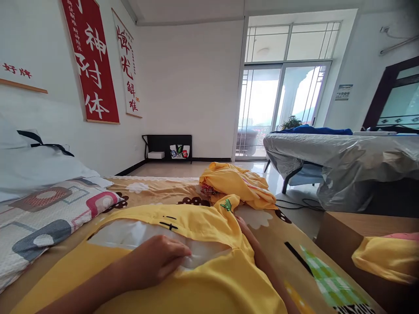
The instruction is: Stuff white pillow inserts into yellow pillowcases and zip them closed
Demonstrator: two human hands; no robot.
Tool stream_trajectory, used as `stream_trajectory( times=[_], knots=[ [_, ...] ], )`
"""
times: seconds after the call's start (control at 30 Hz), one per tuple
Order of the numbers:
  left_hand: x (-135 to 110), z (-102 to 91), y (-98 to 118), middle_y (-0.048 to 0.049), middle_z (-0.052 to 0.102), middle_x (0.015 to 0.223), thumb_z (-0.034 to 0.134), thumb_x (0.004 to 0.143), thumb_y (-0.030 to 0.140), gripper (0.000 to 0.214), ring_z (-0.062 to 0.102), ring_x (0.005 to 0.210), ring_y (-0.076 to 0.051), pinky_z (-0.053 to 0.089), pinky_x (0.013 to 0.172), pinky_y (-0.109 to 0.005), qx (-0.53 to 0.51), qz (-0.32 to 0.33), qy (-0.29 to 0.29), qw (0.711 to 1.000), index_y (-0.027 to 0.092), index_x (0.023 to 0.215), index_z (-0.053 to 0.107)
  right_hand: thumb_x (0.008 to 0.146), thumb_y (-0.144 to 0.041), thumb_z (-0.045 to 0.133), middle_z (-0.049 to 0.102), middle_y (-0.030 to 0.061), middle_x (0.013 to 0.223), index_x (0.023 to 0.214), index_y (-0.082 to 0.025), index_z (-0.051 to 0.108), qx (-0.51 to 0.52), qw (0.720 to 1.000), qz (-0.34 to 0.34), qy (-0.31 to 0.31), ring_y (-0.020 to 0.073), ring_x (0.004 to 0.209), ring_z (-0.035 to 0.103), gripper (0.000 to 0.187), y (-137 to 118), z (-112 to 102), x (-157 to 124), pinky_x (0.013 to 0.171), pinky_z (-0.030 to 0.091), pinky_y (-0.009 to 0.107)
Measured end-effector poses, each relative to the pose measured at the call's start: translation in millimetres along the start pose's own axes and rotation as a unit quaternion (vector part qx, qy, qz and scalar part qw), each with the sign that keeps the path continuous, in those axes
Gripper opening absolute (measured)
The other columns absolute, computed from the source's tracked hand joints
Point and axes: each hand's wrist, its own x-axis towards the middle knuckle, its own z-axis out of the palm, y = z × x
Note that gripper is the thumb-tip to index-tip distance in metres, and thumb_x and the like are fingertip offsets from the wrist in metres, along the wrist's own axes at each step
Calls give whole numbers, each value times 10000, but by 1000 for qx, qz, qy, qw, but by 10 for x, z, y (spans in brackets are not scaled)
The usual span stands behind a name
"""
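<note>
Pressing the white pillow (114,237) inside the yellow cover (203,223), left fingers (178,252) lie together; right hand (245,227) fingers hidden beneath it.

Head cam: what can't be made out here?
Head view only.
- Right hand: fingers buried under the yellow cloth, grip unseen.
- Left hand: palm down on the white lining, hold unclear.
- Brown box: contents cut off by the right edge.
</note>
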Motion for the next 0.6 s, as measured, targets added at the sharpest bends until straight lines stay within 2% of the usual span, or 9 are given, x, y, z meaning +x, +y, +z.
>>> stream_trajectory(
  times=[0.07, 0.13, 0.2, 0.3, 0.37, 0.47, 0.53, 0.6],
  knots=[
    [-174, -223, -271, -32, 613, 1311, 514, 887, 347, 436, 564, 1199, -236, 430, 1030, -331, 50, -51, 79, 994, 304, 1319, 550, 877, -454, 431, 560, 28, 526, 559, -255, 516, 96, 994, 29, -33, 171, 510, 534, 384, -88, -68, 65, 469, 434, 282],
    [-421, -439, -673, -35, 477, 1459, 608, 815, 383, 635, 423, 1340, -291, 338, 1110, -426, 103, -110, 111, 982, 326, 1423, 434, 839, -500, 448, 535, 9, 511, 559, -253, 466, 152, 986, 46, -48, 161, 489, 507, 374, -138, -224, 125, 450, 415, 276],
    [-688, -577, -1092, -45, 482, 1456, 618, 799, 485, 632, 422, 1338, -328, 333, 1101, -475, 114, -175, 77, 975, 320, 1394, 482, 794, -508, 489, 513, -16, 516, 594, -237, 462, 200, 976, 64, -48, 148, 487, 484, 338, -161, -428, 131, 446, 386, 264],
    [-999, -556, -1533, -70, 611, 1320, 508, 850, 523, 470, 551, 1207, -307, 433, 1013, -396, 109, -223, 105, 963, 267, 1219, 646, 751, -481, 533, 495, -35, 534, 622, -213, 472, 257, 960, 108, -17, 125, 495, 449, 303, -220, -629, 56, 449, 344, 244],
    [-1101, -447, -1660, -70, 680, 1191, 433, 878, 499, 425, 613, 1094, -278, 476, 935, -340, 110, -223, 152, 957, 249, 1098, 696, 741, -526, 531, 488, -33, 524, 592, -213, 456, 225, 966, 125, -14, 124, 497, 438, 355, -311, -602, 19, 448, 336, 243],
    [-1147, -365, -1696, -66, 709, 1074, 358, 898, 465, 427, 640, 1003, -254, 484, 862, -307, 118, -232, 183, 948, 238, 996, 706, 694, -589, 583, 486, -18, 491, 512, -220, 425, 106, 987, 110, -47, 144, 512, 461, 441, -476, -442, 67, 465, 343, 252],
    [-1169, -438, -1684, -69, 717, 995, 352, 888, 427, 405, 651, 936, -257, 477, 804, -311, 145, -254, 183, 939, 228, 916, 704, 700, -535, 617, 508, 0, 495, 487, -218, 434, 49, 993, 102, -40, 165, 549, 492, 423, -536, -427, 172, 500, 344, 260],
    [-1215, -581, -1667, -65, 719, 895, 351, 867, 387, 379, 648, 849, -258, 452, 748, -320, 186, -269, 190, 926, 220, 849, 690, 793, -444, 551, 544, 38, 536, 500, -215, 461, -2, 994, 106, 3, 191, 609, 528, 383, -532, -554, 313, 549, 342, 277]
  ],
)
